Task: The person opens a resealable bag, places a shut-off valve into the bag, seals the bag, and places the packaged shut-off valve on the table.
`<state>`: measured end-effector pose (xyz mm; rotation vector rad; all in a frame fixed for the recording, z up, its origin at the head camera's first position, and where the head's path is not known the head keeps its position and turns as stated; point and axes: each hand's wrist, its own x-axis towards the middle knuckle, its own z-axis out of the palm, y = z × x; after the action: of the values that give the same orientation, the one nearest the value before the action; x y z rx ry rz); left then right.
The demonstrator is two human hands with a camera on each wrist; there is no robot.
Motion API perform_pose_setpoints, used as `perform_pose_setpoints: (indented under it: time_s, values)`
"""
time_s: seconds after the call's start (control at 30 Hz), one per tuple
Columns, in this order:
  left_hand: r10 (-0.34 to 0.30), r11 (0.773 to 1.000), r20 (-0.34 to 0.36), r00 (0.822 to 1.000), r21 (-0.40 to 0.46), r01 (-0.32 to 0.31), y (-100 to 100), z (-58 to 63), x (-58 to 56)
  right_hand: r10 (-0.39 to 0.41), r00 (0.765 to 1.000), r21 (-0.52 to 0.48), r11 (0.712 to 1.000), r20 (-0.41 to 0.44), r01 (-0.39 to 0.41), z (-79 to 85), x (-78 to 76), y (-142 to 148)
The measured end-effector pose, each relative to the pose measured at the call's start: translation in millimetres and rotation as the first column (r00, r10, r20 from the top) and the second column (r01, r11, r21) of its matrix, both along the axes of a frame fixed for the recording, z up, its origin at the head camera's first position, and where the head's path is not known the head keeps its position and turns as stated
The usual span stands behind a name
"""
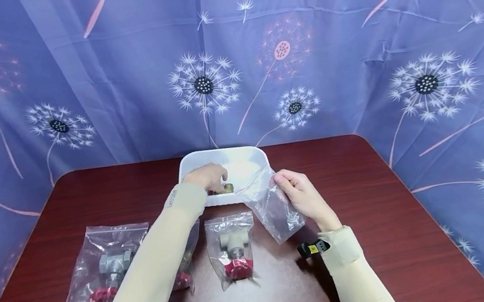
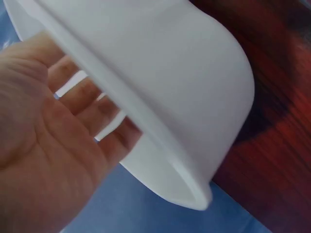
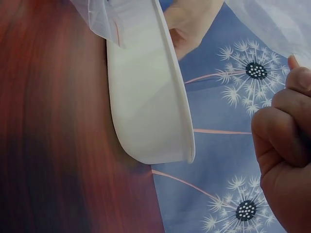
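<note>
My left hand [image 1: 207, 176] reaches over the near rim of a white plastic tub [image 1: 250, 157]. Inside, a brass valve [image 1: 228, 188] with a bit of red lies right by its fingers. The left wrist view shows the palm and slightly bent, parted fingers [image 2: 80, 94] passing behind the rim, which hides their tips. At the tub's right corner, my right hand [image 1: 302, 194] pinches a clear zip bag [image 1: 280, 216] between thumb and fingers. The bag hangs limp, with nothing visible in it, and overlaps the tub's edge.
A bagged grey valve with a red handle [image 1: 239, 269] lies in front of the tub. Farther left is a larger bagged valve [image 1: 115, 264]; another bag [image 1: 183, 280] is partly behind my left sleeve. Patterned blue cloth [image 1: 230, 69] surrounds the dark red table [image 1: 425, 249].
</note>
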<state>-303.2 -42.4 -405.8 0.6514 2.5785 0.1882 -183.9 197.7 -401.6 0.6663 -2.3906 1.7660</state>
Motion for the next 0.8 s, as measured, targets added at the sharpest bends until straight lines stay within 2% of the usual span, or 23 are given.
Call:
perform_pose_setpoints:
  time_s: [0.17, 0.3, 0.5, 0.67, 0.8]
  values:
    - [-0.112, 0.993, 0.029, 0.993, -0.024, 0.112, 9.7, -4.4, 0.4, 0.004, 1.000, 0.012, 1.000, -0.006, -0.004, -1.0, 0.4, -1.6]
    - [-0.145, 0.989, 0.065, 0.987, -0.019, 0.147, 20.4, -6.3, -0.8, -0.026, 1.000, 0.012, 1.000, -0.006, 0.026, -0.6, 0.3, -0.6]
    - [-0.206, 0.977, 0.009, 0.979, -0.060, 0.206, 31.9, -12.7, -3.3, -0.023, 1.000, 0.013, 1.000, 0.012, 0.023, 1.0, 0.4, 0.1]
    - [-0.181, 0.983, -0.023, 0.983, -0.023, 0.181, 30.0, -15.2, -4.3, -0.033, 0.999, 0.005, 0.999, 0.012, 0.033, 2.0, 1.8, -0.5]
    - [-0.106, 0.994, -0.038, 0.994, 0.001, 0.106, 23.6, -14.5, -5.0, -0.032, 0.999, 0.001, 0.999, 0.001, 0.032, 1.8, 1.6, 0.0]
